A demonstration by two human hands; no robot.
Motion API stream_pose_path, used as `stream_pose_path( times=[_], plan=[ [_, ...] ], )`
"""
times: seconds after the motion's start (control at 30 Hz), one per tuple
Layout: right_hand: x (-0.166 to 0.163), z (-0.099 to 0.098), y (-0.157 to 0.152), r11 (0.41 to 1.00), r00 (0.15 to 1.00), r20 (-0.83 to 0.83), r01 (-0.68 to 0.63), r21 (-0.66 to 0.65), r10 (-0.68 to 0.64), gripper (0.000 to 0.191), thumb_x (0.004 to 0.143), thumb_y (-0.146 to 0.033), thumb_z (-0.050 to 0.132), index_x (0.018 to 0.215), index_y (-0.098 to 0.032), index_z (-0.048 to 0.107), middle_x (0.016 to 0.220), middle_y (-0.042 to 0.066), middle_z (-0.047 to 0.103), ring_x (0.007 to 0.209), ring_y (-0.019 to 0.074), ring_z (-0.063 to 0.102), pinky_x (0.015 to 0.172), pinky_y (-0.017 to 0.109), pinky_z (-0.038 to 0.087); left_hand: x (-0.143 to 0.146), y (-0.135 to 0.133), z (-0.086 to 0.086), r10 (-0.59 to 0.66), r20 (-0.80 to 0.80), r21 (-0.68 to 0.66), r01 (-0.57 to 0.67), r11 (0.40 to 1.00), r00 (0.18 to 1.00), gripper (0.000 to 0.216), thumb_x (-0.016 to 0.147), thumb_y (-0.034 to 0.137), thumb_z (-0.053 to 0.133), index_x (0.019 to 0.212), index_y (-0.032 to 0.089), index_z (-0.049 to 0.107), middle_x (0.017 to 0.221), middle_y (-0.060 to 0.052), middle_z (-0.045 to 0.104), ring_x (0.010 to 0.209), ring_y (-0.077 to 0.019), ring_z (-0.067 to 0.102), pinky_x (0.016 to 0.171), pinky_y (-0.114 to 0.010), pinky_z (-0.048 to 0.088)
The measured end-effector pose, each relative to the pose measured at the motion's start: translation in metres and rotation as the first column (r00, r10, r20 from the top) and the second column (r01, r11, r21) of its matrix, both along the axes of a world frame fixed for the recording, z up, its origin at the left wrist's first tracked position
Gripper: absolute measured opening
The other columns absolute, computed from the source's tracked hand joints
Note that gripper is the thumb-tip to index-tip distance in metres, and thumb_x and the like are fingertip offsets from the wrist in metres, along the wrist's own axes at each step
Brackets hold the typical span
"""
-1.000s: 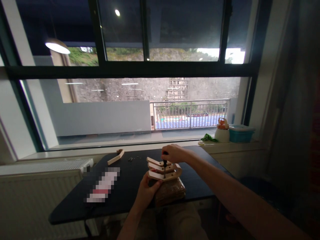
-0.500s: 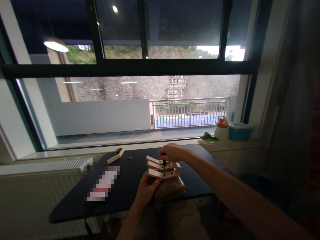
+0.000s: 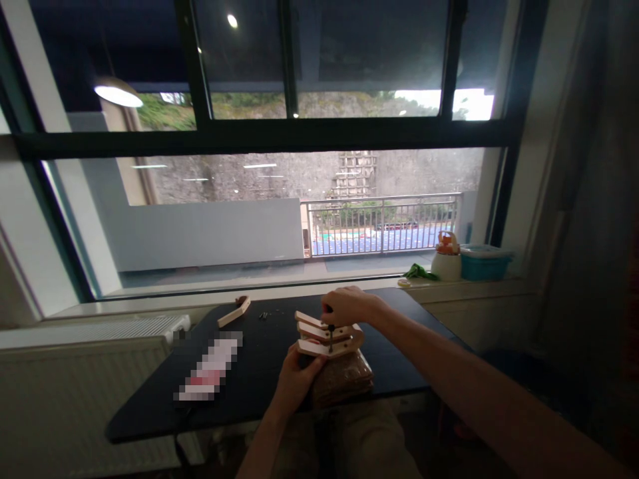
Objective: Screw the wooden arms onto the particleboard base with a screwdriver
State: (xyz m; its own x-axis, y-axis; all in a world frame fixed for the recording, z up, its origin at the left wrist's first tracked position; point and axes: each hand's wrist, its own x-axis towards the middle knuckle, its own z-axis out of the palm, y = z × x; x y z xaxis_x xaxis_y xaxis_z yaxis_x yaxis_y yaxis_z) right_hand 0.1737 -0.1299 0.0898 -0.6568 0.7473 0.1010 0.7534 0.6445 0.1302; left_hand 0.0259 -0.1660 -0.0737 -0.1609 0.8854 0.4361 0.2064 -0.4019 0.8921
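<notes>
My right hand (image 3: pixel 347 307) is closed round the handle of a screwdriver (image 3: pixel 331 339), whose shaft points down to a hole in the nearest bent arm of a pale wooden piece (image 3: pixel 344 344). That piece has several angled arms side by side, with dark holes in them. My left hand (image 3: pixel 295 372) grips its near left side, thumb along the front edge. Beneath the wood lies a brown, plastic-wrapped block (image 3: pixel 344 379) at the table's front edge. The screw tip itself is too small to make out.
On the black table (image 3: pixel 269 399) lie another bent wooden piece (image 3: pixel 234 313), several small screws (image 3: pixel 263 315) and a blurred-out flat item (image 3: pixel 214 366). A radiator (image 3: pixel 90 379) stands left. The windowsill holds a white bottle (image 3: pixel 446 265), a teal box (image 3: pixel 484 264) and green cloth-like stuff (image 3: pixel 419 271).
The whole view has shifted slightly. My right hand stays on the screwdriver over the same arm, its grip turned a little; my left hand keeps hold of the wooden piece.
</notes>
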Motion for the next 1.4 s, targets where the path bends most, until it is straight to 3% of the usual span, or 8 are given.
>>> stream_pose_path(
  times=[0.2, 0.5, 0.9, 1.4],
  plan=[
    [-0.002, 0.005, -0.002, 0.998, 0.999, 0.006, -0.054, -0.023, 0.054, 0.028, 0.074, -0.032, 0.049, 0.094, -0.024, 0.067, 0.093, 0.004, 0.069, 0.083, 0.0185, 0.061, 0.065, 0.025, 0.041, -0.002, 0.001, -0.002, -0.008, -0.027, -0.016, 0.007, 1.0, 1.0, 0.029, 0.064, 0.033, 0.07, 0.087, 0.016, 0.068, 0.095, -0.007, 0.069, 0.097, -0.0263, 0.06, 0.092, -0.039, 0.042],
    [-0.002, -0.007, 0.003, 1.0, 1.0, -0.017, 0.018, -0.011, -0.018, 0.037, 0.08, -0.04, 0.042, 0.098, -0.019, 0.066, 0.096, 0.01, 0.068, 0.087, 0.0218, 0.062, 0.065, 0.027, 0.042, -0.002, 0.002, -0.003, 0.037, -0.032, -0.012, -0.037, 0.999, 0.999, 0.031, 0.063, 0.032, 0.07, 0.09, 0.016, 0.068, 0.093, -0.006, 0.07, 0.095, -0.0258, 0.061, 0.091, -0.039, 0.042],
    [-0.004, 0.009, -0.005, 0.997, 0.998, 0.008, -0.066, -0.031, 0.067, 0.029, 0.074, -0.03, 0.048, 0.095, -0.025, 0.067, 0.094, 0.003, 0.069, 0.083, 0.0179, 0.061, 0.062, 0.024, 0.04, -0.002, 0.001, -0.002, 0.04, -0.049, -0.028, -0.041, 0.999, 0.998, 0.033, 0.064, 0.032, 0.07, 0.093, 0.016, 0.067, 0.095, -0.007, 0.07, 0.095, -0.0258, 0.061, 0.091, -0.04, 0.042],
    [-0.002, 0.004, -0.002, 0.998, 0.998, 0.007, 0.057, -0.04, -0.057, 0.04, 0.08, -0.046, 0.044, 0.094, -0.018, 0.069, 0.094, 0.012, 0.069, 0.085, 0.0231, 0.062, 0.066, 0.029, 0.044, -0.001, 0.0, 0.0, 0.056, -0.041, -0.038, -0.058, 0.998, 0.998, 0.033, 0.061, 0.035, 0.07, 0.087, 0.015, 0.068, 0.092, -0.008, 0.071, 0.094, -0.0273, 0.061, 0.09, -0.041, 0.043]
  ],
)
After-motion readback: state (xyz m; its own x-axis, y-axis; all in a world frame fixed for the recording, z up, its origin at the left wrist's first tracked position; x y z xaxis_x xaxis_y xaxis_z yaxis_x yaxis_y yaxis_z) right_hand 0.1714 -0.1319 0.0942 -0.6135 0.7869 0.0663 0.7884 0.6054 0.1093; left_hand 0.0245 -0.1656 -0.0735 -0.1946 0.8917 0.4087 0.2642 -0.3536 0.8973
